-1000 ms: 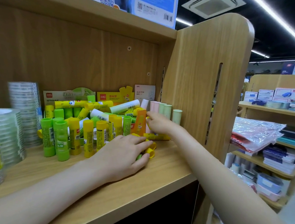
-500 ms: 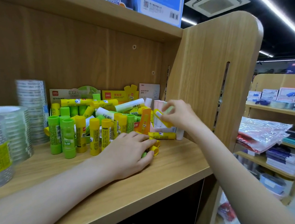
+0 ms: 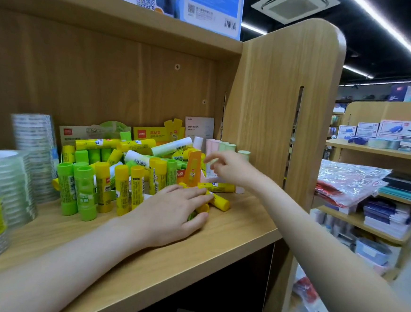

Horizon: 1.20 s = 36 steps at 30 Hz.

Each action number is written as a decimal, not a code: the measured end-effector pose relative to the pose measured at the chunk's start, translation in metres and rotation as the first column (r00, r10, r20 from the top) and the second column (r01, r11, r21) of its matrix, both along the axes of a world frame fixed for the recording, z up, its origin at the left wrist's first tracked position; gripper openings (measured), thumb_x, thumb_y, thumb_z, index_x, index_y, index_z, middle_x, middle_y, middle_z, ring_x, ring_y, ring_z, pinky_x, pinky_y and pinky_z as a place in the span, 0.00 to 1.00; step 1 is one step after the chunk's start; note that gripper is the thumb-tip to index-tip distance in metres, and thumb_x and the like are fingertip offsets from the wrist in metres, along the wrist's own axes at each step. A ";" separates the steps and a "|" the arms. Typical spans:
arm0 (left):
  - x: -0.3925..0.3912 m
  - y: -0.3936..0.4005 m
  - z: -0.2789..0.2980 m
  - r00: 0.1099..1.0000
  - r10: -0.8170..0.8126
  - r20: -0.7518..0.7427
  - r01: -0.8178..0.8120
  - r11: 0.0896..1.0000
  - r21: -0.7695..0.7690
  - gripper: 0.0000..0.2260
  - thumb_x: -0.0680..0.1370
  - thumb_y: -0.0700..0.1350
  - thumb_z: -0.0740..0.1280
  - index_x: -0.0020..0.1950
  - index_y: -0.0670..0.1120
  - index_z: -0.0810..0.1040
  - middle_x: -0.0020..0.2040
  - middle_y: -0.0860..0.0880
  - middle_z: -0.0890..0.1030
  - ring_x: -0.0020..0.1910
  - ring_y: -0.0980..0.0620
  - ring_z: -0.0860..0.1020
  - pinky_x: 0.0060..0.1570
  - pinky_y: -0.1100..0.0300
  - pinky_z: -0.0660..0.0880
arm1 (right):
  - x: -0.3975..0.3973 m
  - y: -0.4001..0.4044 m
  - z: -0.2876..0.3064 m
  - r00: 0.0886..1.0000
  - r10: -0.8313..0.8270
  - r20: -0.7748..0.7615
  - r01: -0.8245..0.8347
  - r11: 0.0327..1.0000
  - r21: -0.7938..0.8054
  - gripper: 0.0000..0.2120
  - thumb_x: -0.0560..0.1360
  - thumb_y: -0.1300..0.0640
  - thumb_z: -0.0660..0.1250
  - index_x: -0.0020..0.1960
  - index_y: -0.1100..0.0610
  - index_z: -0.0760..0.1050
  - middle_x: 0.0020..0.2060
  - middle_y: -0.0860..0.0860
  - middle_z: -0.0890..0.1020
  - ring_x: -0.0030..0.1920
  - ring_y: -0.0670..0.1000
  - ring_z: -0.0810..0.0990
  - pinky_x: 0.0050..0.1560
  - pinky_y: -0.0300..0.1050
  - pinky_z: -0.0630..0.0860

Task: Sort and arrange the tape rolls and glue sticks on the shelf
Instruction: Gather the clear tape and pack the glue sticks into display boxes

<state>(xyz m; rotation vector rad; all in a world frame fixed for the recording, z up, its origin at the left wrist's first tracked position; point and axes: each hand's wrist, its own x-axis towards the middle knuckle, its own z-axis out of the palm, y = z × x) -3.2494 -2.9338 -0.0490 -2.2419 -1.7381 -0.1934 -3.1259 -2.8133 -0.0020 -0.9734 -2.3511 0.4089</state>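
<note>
Left hand lies palm-down on the wooden shelf, fingers loosely spread over toppled yellow glue sticks. Right hand hovers by the pastel sticks at the side panel, fingers half-curled; whether it holds anything, cannot tell. Green and yellow capped cylinders stand mid-shelf. Clear tape rolls stacked left.
</note>
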 end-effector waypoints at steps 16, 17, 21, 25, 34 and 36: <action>-0.001 -0.001 0.000 0.999 -0.017 0.033 0.018 1.000 -0.018 0.31 0.73 0.60 0.39 0.76 0.55 0.55 0.76 0.57 0.56 0.74 0.59 0.54 0.69 0.65 0.50 | -0.021 -0.001 0.016 0.993 -0.092 -0.078 0.097 0.993 0.060 0.14 0.77 0.63 0.57 0.55 0.60 0.80 0.46 0.56 0.80 0.46 0.55 0.73 0.37 0.41 0.69; 0.000 -0.002 0.000 0.999 -0.019 0.033 0.020 1.000 -0.017 0.31 0.73 0.60 0.39 0.76 0.55 0.55 0.76 0.56 0.57 0.74 0.58 0.55 0.69 0.65 0.50 | -0.008 -0.008 0.016 0.993 -0.076 -0.090 0.083 0.994 0.076 0.13 0.77 0.60 0.58 0.52 0.59 0.81 0.41 0.54 0.79 0.44 0.54 0.73 0.37 0.41 0.70; -0.001 -0.002 0.000 0.999 -0.031 0.030 0.031 1.000 -0.002 0.32 0.73 0.62 0.38 0.75 0.54 0.58 0.75 0.55 0.60 0.72 0.56 0.59 0.69 0.63 0.55 | 0.045 -0.028 -0.003 0.996 -0.015 0.090 0.016 1.000 -0.012 0.10 0.74 0.59 0.64 0.36 0.47 0.76 0.42 0.52 0.79 0.40 0.52 0.77 0.43 0.44 0.75; -0.001 -0.002 0.000 0.998 -0.038 0.053 0.037 0.999 0.015 0.36 0.71 0.64 0.36 0.75 0.53 0.59 0.74 0.54 0.61 0.72 0.55 0.61 0.69 0.61 0.57 | 0.060 -0.034 -0.027 0.981 -0.001 0.192 -0.012 0.998 0.065 0.07 0.75 0.60 0.63 0.45 0.50 0.77 0.47 0.50 0.78 0.50 0.50 0.74 0.48 0.40 0.68; 0.003 0.010 0.007 0.999 -0.040 -0.001 0.040 0.999 -0.030 0.41 0.65 0.67 0.36 0.76 0.55 0.55 0.75 0.54 0.59 0.73 0.56 0.58 0.70 0.63 0.54 | 0.029 -0.004 0.017 0.999 0.019 0.050 -0.029 0.977 0.211 0.14 0.77 0.65 0.56 0.55 0.58 0.78 0.52 0.56 0.81 0.52 0.54 0.78 0.53 0.46 0.74; 0.003 0.013 0.007 0.999 -0.048 -0.010 0.048 0.999 -0.017 0.41 0.65 0.67 0.36 0.76 0.54 0.55 0.75 0.55 0.60 0.73 0.57 0.58 0.70 0.63 0.55 | 0.009 0.014 0.030 0.996 -0.023 0.084 -0.005 0.949 0.316 0.16 0.77 0.68 0.54 0.58 0.59 0.76 0.56 0.58 0.79 0.56 0.56 0.76 0.54 0.48 0.74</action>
